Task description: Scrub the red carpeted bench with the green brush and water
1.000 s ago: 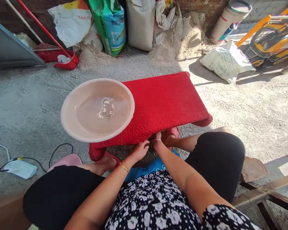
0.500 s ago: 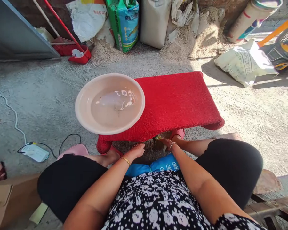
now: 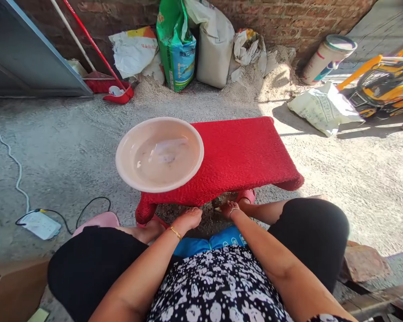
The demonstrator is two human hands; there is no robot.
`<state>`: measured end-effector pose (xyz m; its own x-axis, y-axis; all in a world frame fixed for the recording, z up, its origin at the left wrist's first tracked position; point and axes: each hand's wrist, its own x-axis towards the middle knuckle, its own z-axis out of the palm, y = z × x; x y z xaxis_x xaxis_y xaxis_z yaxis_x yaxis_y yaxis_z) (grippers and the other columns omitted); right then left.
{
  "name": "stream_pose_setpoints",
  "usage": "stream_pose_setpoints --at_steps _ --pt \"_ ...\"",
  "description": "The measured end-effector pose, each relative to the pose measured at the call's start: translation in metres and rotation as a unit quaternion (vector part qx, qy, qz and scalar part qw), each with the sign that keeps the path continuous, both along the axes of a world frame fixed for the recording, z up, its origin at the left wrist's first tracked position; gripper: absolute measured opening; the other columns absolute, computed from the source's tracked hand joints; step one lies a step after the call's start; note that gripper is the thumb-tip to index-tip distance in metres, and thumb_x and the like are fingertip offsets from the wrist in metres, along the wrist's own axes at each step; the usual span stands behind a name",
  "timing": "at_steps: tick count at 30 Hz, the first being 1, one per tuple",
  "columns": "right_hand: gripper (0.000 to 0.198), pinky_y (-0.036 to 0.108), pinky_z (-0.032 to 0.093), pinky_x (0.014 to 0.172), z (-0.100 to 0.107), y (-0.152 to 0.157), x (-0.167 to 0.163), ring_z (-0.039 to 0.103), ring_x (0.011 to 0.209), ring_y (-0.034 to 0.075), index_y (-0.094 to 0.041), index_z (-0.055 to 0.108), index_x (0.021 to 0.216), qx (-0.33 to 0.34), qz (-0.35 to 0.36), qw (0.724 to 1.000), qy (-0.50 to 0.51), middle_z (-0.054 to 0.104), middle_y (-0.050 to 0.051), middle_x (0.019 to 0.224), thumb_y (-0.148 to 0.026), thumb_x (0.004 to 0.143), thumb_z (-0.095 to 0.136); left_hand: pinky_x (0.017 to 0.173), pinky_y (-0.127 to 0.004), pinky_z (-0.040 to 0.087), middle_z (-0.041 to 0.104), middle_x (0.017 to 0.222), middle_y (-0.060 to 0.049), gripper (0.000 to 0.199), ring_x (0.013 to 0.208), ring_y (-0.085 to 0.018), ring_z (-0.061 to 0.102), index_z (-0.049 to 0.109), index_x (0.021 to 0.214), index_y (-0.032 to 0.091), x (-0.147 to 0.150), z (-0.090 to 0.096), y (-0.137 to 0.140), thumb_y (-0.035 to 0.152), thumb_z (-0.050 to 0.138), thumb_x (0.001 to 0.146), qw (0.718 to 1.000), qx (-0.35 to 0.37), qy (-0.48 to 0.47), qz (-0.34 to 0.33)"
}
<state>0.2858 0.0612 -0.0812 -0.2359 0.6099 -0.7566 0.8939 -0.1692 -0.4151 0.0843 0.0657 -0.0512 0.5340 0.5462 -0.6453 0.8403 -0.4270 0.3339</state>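
My left hand (image 3: 190, 218) is curled closed below the front edge of a red cloth-covered bench (image 3: 238, 152). Its fingertips are turned away, and whatever they may hold is hidden. A short gap to the right, my right hand (image 3: 227, 208) is bent inward with closed fingers, partly under the cloth edge. By its fingers is a dark brownish patch, too unclear to name. On the left part of the bench stands a pale pink basin (image 3: 127, 165) with shallow water and small specks in it. A blue printed cloth or bag (image 3: 201, 245) lies between my legs.
A white power strip (image 3: 42, 225) with cables lies at left, near a cardboard box (image 3: 16, 286). Along the brick wall stand a red dustpan (image 3: 121, 96), a green sack (image 3: 177, 58) and a white sack (image 3: 215, 53). A yellow toy digger (image 3: 386, 89) is at right.
The view has tilted up and shifted, showing more wall. My right hand has moved slightly inward. The yellow-green bit by its fingers no longer shows. My left hand stays closed.
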Motion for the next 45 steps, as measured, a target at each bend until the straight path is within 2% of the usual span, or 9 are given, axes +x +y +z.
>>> stream_pose_setpoints --at_steps 8,11,14,18,25,31,35,40,45 --pt "0.042 0.040 0.045 0.084 0.095 0.000 0.002 0.056 0.102 0.033 -0.031 0.063 0.120 0.102 0.110 0.987 -0.060 0.059 0.011 0.110 -0.045 0.081 0.065 0.080 -0.030 0.049 0.065 0.095 -0.006 0.025 0.090 -0.018 0.062 0.062 0.101 0.019 0.008 0.050 -0.007 0.020 0.039 0.091 0.979 0.112 -0.155 -0.065" --pt "0.042 0.034 0.044 0.079 0.133 0.000 0.040 0.058 0.095 0.028 -0.034 0.062 0.120 0.198 0.113 0.973 -0.030 0.057 0.008 0.105 -0.052 0.082 0.065 0.088 -0.035 0.047 0.065 0.097 -0.008 0.030 0.094 -0.019 0.060 0.062 0.105 0.018 0.011 0.069 -0.010 0.016 0.034 0.093 0.917 0.312 -0.242 -0.061" --pt "0.039 0.027 0.043 0.076 0.152 0.014 0.074 0.058 0.088 0.022 -0.032 0.061 0.120 0.291 0.028 0.956 0.015 0.056 0.004 0.097 -0.051 0.086 0.061 0.102 -0.042 0.039 0.061 0.116 -0.013 0.030 0.116 -0.025 0.053 0.061 0.114 0.017 0.011 0.073 0.001 0.019 0.042 0.091 0.834 0.493 -0.242 -0.056" --pt "0.045 0.028 0.041 0.082 0.147 0.048 0.071 0.054 0.092 0.022 -0.025 0.055 0.129 0.418 -0.122 0.899 -0.038 0.053 0.008 0.099 -0.040 0.087 0.061 0.105 -0.047 0.035 0.046 0.138 -0.018 0.048 0.132 -0.033 0.038 0.053 0.130 0.018 0.005 0.061 0.035 0.039 0.054 0.086 0.817 0.552 -0.155 -0.063" --pt "0.051 0.033 0.041 0.085 0.137 0.074 0.033 0.049 0.098 0.025 -0.031 0.054 0.129 0.418 -0.049 0.906 -0.050 0.048 0.010 0.109 -0.041 0.081 0.066 0.108 -0.050 0.027 0.037 0.145 -0.020 0.061 0.134 -0.034 0.034 0.046 0.137 0.020 -0.002 0.039 0.058 0.046 0.054 0.084 0.822 0.553 -0.075 -0.111" --pt "0.048 0.042 0.041 0.085 0.157 0.068 0.140 0.049 0.103 0.033 -0.022 0.055 0.128 0.343 -0.145 0.915 -0.155 0.046 0.017 0.113 -0.034 0.083 0.065 0.109 -0.049 0.026 0.040 0.143 -0.018 0.060 0.133 -0.033 0.037 0.049 0.136 0.022 0.007 0.044 0.056 0.050 0.055 0.083 0.842 0.529 -0.057 -0.091" --pt "0.043 0.043 0.043 0.083 0.144 0.060 0.204 0.051 0.103 0.036 -0.018 0.060 0.120 0.333 -0.328 0.848 -0.252 0.047 0.020 0.113 -0.041 0.084 0.063 0.111 -0.049 0.021 0.034 0.148 -0.016 0.063 0.137 -0.031 0.030 0.041 0.140 0.025 0.013 0.052 0.049 0.053 0.051 0.085 0.873 0.480 -0.044 -0.072" --pt "0.052 0.042 0.045 0.081 0.103 0.072 0.189 0.054 0.101 0.034 -0.020 0.057 0.123 0.429 -0.259 0.860 -0.099 0.057 0.014 0.100 -0.051 0.081 0.058 0.110 -0.050 0.020 0.024 0.152 -0.016 0.067 0.140 -0.032 0.021 0.034 0.143 0.026 0.014 0.053 0.046 0.057 0.046 0.086 0.899 0.431 -0.066 -0.046" --pt "0.057 0.047 0.046 0.082 0.088 0.081 0.141 0.053 0.104 0.037 -0.021 0.058 0.119 0.448 -0.217 0.865 -0.057 0.059 0.015 0.105 -0.059 0.077 0.051 0.108 -0.049 0.023 0.026 0.151 -0.018 0.066 0.139 -0.034 0.023 0.035 0.143 0.024 0.016 0.046 0.045 0.056 0.045 0.086 0.898 0.421 -0.123 -0.033"
